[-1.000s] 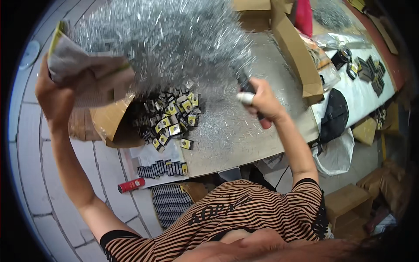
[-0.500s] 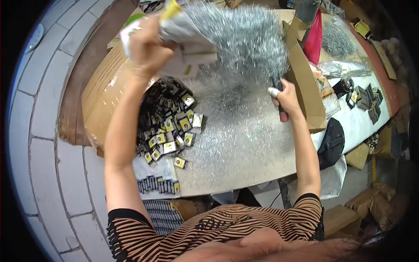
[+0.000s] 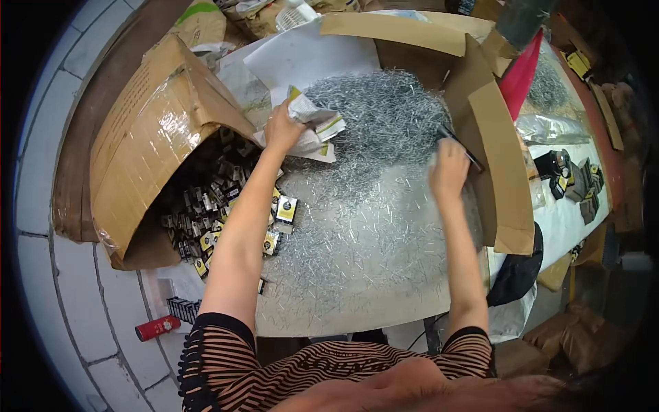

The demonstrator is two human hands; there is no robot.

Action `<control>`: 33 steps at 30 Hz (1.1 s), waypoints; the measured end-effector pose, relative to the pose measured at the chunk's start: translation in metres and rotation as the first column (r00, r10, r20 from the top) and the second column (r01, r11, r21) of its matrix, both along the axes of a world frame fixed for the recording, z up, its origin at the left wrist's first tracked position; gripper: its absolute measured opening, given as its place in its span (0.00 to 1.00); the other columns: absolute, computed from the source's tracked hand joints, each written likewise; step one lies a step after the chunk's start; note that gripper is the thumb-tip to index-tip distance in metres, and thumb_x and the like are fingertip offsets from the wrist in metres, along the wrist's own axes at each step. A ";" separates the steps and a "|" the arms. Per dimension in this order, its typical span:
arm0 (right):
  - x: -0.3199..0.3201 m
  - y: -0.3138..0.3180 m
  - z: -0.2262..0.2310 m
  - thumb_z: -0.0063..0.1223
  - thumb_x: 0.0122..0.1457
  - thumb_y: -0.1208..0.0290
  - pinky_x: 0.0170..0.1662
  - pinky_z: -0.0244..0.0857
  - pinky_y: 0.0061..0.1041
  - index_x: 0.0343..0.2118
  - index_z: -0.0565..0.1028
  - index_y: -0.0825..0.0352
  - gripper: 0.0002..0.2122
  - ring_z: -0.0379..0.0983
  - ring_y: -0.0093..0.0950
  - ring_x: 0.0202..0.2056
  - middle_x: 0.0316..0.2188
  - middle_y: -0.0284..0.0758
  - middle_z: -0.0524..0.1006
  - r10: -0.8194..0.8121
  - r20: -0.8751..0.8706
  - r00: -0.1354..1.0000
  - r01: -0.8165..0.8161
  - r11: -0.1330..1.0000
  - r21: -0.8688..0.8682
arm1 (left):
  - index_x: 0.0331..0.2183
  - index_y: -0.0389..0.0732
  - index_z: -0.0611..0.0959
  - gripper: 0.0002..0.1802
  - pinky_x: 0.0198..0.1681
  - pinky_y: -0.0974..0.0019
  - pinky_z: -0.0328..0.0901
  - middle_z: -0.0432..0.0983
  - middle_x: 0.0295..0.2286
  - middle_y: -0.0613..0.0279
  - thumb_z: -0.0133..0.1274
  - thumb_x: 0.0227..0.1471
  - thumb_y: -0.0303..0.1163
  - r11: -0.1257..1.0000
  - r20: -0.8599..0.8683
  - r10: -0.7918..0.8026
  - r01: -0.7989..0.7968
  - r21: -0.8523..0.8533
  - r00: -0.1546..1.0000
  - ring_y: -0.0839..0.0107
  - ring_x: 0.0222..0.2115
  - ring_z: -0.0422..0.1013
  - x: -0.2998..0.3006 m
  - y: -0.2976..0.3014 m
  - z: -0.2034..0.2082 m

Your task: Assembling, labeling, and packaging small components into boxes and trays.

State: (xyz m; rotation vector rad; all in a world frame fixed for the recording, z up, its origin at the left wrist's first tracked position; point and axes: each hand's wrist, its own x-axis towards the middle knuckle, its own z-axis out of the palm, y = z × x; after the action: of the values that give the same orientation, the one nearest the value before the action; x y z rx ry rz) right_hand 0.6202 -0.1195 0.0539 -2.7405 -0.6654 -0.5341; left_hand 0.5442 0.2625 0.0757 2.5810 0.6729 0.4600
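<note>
My left hand (image 3: 281,130) is closed round a crumpled white bag (image 3: 319,127) with yellow-green print, low over the table. Beside the bag lies a broad heap of thin silver metal pins (image 3: 384,110), with more pins scattered over the tabletop (image 3: 357,316). At the heap's right edge, my right hand (image 3: 449,165) grips a dark stick-like tool (image 3: 470,156); the hand is a little blurred and the tool's exact kind does not show. Left of my left forearm, many small black, white and yellow boxes (image 3: 213,199) spill from a tipped cardboard carton (image 3: 147,137).
Cardboard flaps (image 3: 504,172) stand along the table's right and far sides. Further right are a pink-red sheet (image 3: 523,75), a black bag (image 3: 518,271) and several dark items (image 3: 583,178) on a white surface. A red can (image 3: 158,328) lies at lower left.
My left hand has come down with the bag, and the pins that were falling in a mass now lie heaped. My right hand stays at the right with the tool, which has tilted.
</note>
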 end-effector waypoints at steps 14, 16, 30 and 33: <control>-0.075 0.090 -0.013 0.58 0.44 0.79 0.48 0.65 0.33 0.46 0.73 0.68 0.21 0.69 0.31 0.47 0.48 0.39 0.73 0.586 -0.666 0.462 0.478 0.467 0.744 | 0.57 0.38 0.63 0.45 0.58 0.55 0.58 0.63 0.54 0.46 0.60 0.35 0.24 0.988 0.288 -0.145 0.154 -0.010 0.947 0.47 0.55 0.60 -0.057 -0.017 0.029; -0.074 0.062 -0.020 0.55 0.49 0.74 0.45 0.67 0.32 0.50 0.72 0.68 0.22 0.72 0.32 0.44 0.46 0.40 0.75 0.707 -0.523 0.476 0.595 0.179 0.784 | 0.57 0.37 0.63 0.43 0.56 0.55 0.60 0.67 0.50 0.43 0.59 0.36 0.23 0.983 0.390 -0.116 0.162 -0.088 0.914 0.45 0.52 0.63 -0.054 -0.020 0.045; -0.069 0.107 -0.067 0.43 0.61 0.54 0.32 0.71 0.36 0.61 0.63 0.55 0.25 0.75 0.41 0.43 0.49 0.40 0.74 0.865 -0.452 0.220 0.825 0.082 0.559 | 0.61 0.41 0.58 0.50 0.56 0.56 0.61 0.57 0.58 0.47 0.65 0.38 0.39 0.994 0.346 -0.052 0.015 0.110 0.937 0.54 0.57 0.61 -0.017 -0.007 0.048; -0.078 0.121 -0.036 0.43 0.62 0.53 0.31 0.70 0.34 0.64 0.58 0.53 0.28 0.75 0.43 0.43 0.53 0.41 0.71 0.970 -0.224 0.095 0.843 0.041 0.536 | 0.60 0.37 0.59 0.48 0.57 0.57 0.60 0.58 0.58 0.46 0.64 0.40 0.37 0.891 0.152 -0.222 0.264 -0.369 0.963 0.52 0.58 0.59 -0.023 0.003 0.051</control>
State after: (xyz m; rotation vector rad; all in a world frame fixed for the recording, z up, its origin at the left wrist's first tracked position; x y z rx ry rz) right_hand 0.5422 0.0015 0.0180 -0.5734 0.0945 0.9100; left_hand 0.5212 0.2660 0.1267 2.2073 0.3508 0.3389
